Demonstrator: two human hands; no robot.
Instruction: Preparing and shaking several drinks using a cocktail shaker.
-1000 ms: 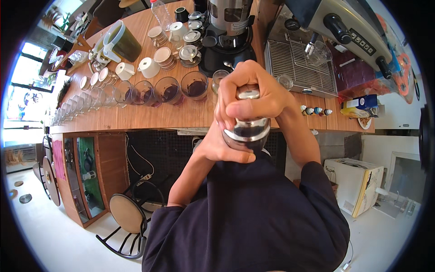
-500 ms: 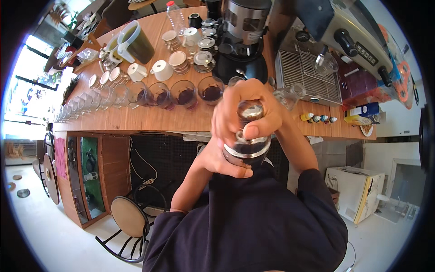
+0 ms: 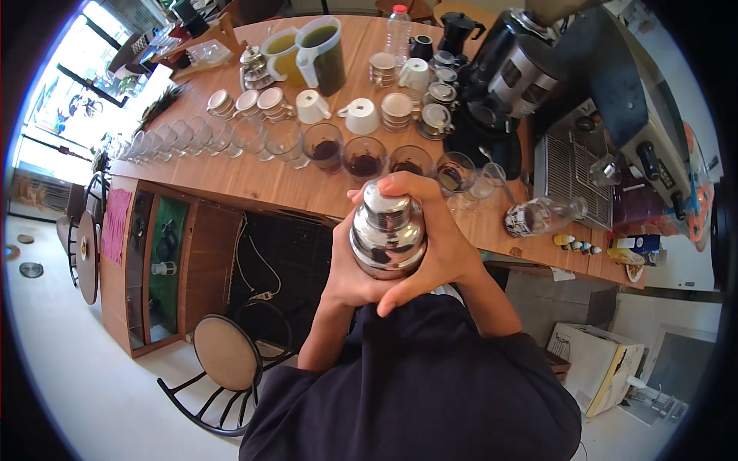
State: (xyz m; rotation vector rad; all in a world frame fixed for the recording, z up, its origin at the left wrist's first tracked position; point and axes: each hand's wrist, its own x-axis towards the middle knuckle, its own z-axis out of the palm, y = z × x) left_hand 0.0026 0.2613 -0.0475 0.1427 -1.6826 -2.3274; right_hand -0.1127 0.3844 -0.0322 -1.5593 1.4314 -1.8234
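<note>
Gripping a shiny rounded steel cocktail shaker (image 3: 388, 232) from both sides, the left hand (image 3: 355, 270) and right hand (image 3: 437, 237) held it in the air above the long wooden counter's (image 3: 254, 178) near edge, just before three dark-filled glasses (image 3: 365, 159).

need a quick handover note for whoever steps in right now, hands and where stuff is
Left hand: cupped under the steel shaker, holding it from below.
Right hand: wrapped over the shaker's right side, fingers over its cap.
Shaker: closed, held up in front of the chest, off the wooden counter.
Counter: a row of glasses, four with dark liquid; clear bottle lying on its side to the right.
Done: dark liquid in four glasses.
Left: shaker not yet opened or poured.
</note>
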